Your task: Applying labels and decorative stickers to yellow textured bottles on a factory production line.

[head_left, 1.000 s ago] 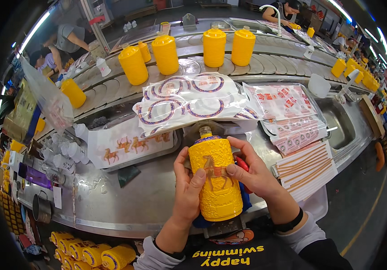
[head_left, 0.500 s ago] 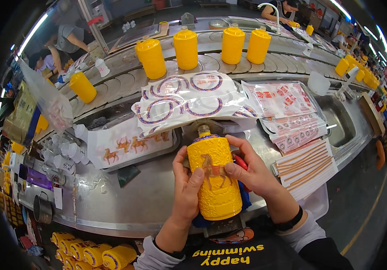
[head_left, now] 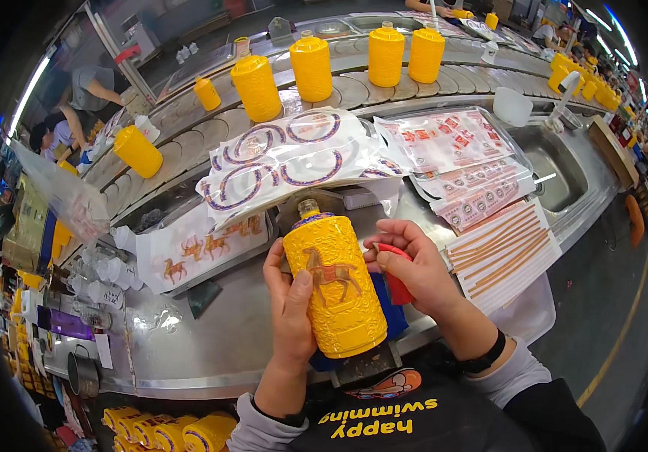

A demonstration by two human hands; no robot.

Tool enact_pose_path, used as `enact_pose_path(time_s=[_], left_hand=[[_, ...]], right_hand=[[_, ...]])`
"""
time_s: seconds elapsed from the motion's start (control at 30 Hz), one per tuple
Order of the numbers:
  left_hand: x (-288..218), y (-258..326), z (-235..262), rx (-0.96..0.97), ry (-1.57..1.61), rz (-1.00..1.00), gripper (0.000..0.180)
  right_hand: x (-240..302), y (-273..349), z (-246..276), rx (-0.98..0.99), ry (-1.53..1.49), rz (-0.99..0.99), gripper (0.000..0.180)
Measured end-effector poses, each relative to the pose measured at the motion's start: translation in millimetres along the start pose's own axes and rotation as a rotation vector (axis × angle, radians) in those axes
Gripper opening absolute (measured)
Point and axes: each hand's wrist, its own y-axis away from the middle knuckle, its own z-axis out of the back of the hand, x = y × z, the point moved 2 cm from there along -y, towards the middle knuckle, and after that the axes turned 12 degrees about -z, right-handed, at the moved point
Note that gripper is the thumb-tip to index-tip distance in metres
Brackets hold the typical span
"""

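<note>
My left hand (head_left: 291, 309) is closed around the left side of a yellow embossed bottle (head_left: 346, 320), with its thumb on the front. The bottle tilts, its clear glass neck pointing away from me. A brown horse decal (head_left: 330, 273) lies on its front, and a patterned blue-and-red band (head_left: 312, 219) rings its shoulder. My right hand (head_left: 414, 264) is closed on a red tool (head_left: 398, 280) just right of the bottle, its fingertips apart from the yellow surface. The tool's exact kind is partly hidden by the fingers. Blue cloth (head_left: 392, 310) shows behind the bottle.
Sheets of curved band decals (head_left: 279, 162), horse decals (head_left: 188, 252), red decals (head_left: 444, 139) and brown strips (head_left: 501, 248) lie around the steel bench (head_left: 181, 354). Yellow bottles stand on the conveyor (head_left: 350, 89) beyond. A sink (head_left: 554, 169) is at right; more bottles (head_left: 169, 431) sit lower left.
My right hand has come off the bottle and now holds the red tool up beside it. The bottle, still in my left hand, has shifted left in view as the whole view moved.
</note>
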Motion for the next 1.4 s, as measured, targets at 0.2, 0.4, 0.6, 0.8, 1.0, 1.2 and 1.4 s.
enact_pose_path(time_s=[0.2, 0.4, 0.6, 0.8, 1.0, 1.2, 1.4], left_hand=[[1.4, -0.1, -2.3, -0.008, -0.086, -0.05, 0.058], [0.7, 2.0, -2.6, -0.018, -0.115, -0.046, 0.057], [-1.5, 2.6, -0.5, 0.033, 0.008, -0.054, 0.064], [-1.4, 1.3, -2.7, 0.036, -0.027, -0.064, 0.068], [0.8, 1.5, -0.2, 0.033, 0.001, -0.036, 0.072], [1.3, 1.4, 1.0, 0.031, -0.013, -0.05, 0.073], [2.4, 1.0, 1.0, 0.027, -0.002, -0.049, 0.075]], right_hand=[[-11.4, -0.6, 14.2, -0.032, 0.288, 0.147, 0.037], [4.8, 15.5, 15.7, -0.174, 0.839, 0.108, 0.035], [8.0, 22.5, 15.7, -0.17, 0.747, 0.198, 0.031], [13.4, 12.1, -8.8, -0.039, 0.661, 0.34, 0.041], [6.4, -1.9, -20.0, 0.03, 0.617, 0.313, 0.064], [6.0, -2.9, -22.3, 0.032, 0.588, 0.277, 0.066], [5.6, -3.6, -22.4, 0.036, 0.564, 0.278, 0.064]])
